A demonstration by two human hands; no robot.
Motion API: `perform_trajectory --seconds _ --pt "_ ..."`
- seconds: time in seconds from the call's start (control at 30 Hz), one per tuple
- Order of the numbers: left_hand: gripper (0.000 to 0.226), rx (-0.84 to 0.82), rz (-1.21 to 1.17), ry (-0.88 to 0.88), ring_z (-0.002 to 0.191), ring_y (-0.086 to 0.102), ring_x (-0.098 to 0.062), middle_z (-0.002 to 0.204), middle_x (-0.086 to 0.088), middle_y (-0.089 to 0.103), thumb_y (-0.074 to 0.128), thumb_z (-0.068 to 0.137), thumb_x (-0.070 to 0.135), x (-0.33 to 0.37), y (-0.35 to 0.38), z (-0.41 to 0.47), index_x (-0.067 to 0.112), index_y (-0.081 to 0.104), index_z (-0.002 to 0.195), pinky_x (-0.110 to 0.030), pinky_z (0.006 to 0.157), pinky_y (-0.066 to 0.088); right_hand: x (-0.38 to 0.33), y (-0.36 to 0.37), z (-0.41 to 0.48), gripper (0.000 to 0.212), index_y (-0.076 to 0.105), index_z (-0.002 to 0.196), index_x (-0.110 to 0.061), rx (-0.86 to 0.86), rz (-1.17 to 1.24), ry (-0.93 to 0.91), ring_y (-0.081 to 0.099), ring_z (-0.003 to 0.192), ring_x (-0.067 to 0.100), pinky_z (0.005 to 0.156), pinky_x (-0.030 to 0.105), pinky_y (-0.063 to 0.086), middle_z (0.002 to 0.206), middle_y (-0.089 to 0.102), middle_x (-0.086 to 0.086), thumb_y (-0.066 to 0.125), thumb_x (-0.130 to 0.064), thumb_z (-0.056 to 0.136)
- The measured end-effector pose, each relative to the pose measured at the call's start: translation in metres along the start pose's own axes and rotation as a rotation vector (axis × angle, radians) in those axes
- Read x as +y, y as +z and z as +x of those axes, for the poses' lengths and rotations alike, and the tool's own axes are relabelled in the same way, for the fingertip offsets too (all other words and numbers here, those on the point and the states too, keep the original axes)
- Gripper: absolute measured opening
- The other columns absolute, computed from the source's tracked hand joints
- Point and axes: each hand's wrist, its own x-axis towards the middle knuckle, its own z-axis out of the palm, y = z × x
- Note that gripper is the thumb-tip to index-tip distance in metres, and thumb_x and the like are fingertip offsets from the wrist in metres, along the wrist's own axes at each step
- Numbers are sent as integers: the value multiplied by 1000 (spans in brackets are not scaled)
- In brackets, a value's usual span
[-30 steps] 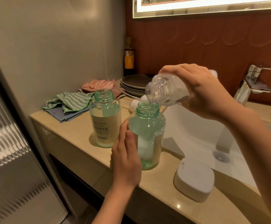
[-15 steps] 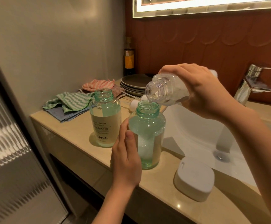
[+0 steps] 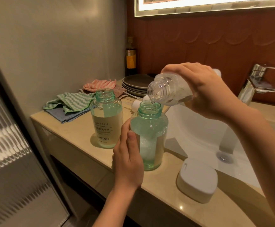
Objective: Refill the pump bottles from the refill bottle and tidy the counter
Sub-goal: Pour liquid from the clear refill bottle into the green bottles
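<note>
Two green-tinted pump bottles stand uncapped on the beige counter (image 3: 77,135). My left hand (image 3: 127,161) holds the nearer bottle (image 3: 151,136) by its side, thumb up against the glass. My right hand (image 3: 203,89) grips the clear refill bottle (image 3: 164,90), tipped so its mouth hangs just above the nearer bottle's neck, and a thin stream of liquid runs in. The farther bottle (image 3: 107,118), with a cream label, stands free to the left. White pump heads (image 3: 136,104) lie behind the bottles, mostly hidden.
Folded green, blue and pink cloths (image 3: 68,104) lie at the counter's back left. Dark plates (image 3: 136,84) are stacked beside a dark bottle (image 3: 131,58) in the corner. A white sink basin (image 3: 199,138) with a chrome tap (image 3: 256,81) lies right. A white lidded box (image 3: 197,179) sits on the front edge.
Both hands and the bottles hold the same positions. The stream paused half a second ago and runs again now.
</note>
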Motion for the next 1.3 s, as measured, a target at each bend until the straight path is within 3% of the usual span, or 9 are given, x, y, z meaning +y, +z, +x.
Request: perform_trajectory --seconds 0.07,0.2,0.37,0.8,1.1,1.3 --pt "45 -2 7 3 114 44 16 116 37 50 18 95 44 1 0 0 30 43 130 -1 89 30 0 0 0 83 41 135 -26 -1 -3 0 52 108 29 89 41 38 123 57 7 81 0 66" --pt "31 -21 27 24 111 33 30 112 57 38 18 95 41 7 0 0 47 30 122 7 87 22 0 0 0 84 40 135 -26 1 -11 -3 52 107 30 88 37 35 123 57 7 81 0 66" --pt "29 -30 27 27 109 29 34 109 61 34 18 94 39 7 0 -1 46 27 120 9 86 20 0 -1 0 83 40 135 -26 -2 -15 2 51 107 30 87 37 34 124 57 7 80 0 68" --pt "34 -24 4 27 111 41 23 112 50 45 18 95 41 4 -1 0 41 36 124 4 87 26 1 -1 -1 84 40 135 -25 0 -19 5 51 108 30 88 39 36 123 57 8 80 2 66" --pt "55 6 -2 -6 112 49 9 119 25 53 19 95 46 -4 0 0 17 47 132 -6 87 33 0 -1 0 83 41 136 -25 -2 -22 11 50 110 30 89 34 30 124 56 8 79 2 67" --pt "53 3 -5 -10 113 48 10 119 25 53 19 95 45 -4 0 0 19 46 131 -5 88 32 0 -1 0 81 41 135 -25 3 -22 -11 51 108 30 88 35 32 123 57 8 79 0 68"
